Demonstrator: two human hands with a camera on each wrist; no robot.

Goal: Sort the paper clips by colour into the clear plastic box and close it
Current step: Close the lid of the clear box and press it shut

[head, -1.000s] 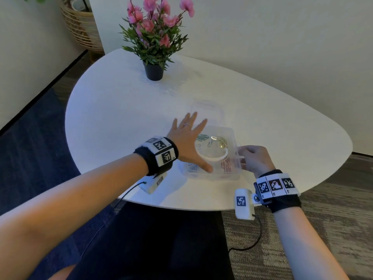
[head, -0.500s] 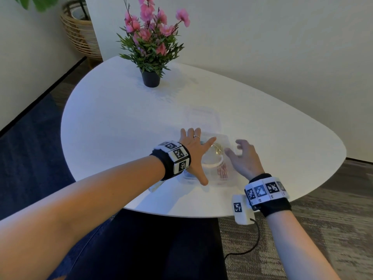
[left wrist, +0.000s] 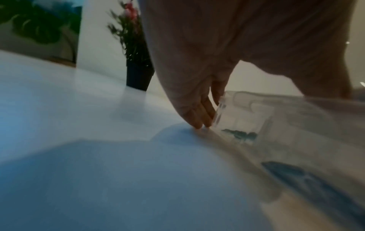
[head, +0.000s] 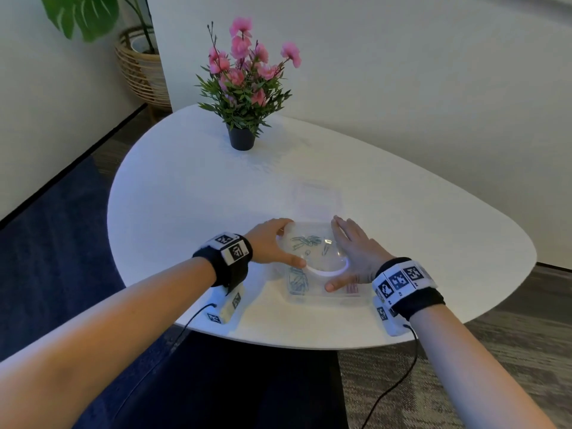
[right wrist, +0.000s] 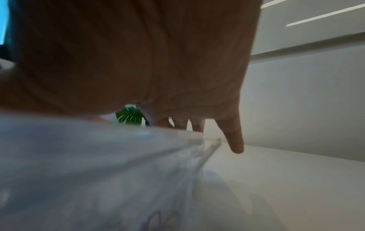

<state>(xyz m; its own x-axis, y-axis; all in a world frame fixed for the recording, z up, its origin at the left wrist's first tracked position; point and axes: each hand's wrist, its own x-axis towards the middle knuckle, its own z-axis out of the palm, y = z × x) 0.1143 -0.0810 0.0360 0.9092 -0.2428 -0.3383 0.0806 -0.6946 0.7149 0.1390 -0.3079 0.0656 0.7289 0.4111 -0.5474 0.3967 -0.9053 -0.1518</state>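
Note:
The clear plastic box point(head: 318, 292) sits near the table's front edge with its lid on. Through the lid I see green clips point(head: 305, 241), blue clips point(head: 297, 280) and red clips point(head: 353, 287) in separate compartments. My left hand point(head: 274, 243) grips the box's left side, fingers down its wall and thumb on the lid. In the left wrist view those fingertips point(left wrist: 199, 123) touch the table beside the box wall point(left wrist: 247, 118). My right hand point(head: 349, 252) lies flat on the lid's right half, fingers straight. The right wrist view shows the lid point(right wrist: 98, 156) under the palm.
The white table point(head: 201, 196) holds a black pot of pink flowers point(head: 242, 139) at the back. A faint clear rectangular piece point(head: 318, 196) lies just beyond the box. A wicker basket with a plant point(head: 139, 69) stands on the floor at far left.
My left hand slid off the lid to the box's left side. My right hand left the box's right edge, rose, and came down flat on the lid.

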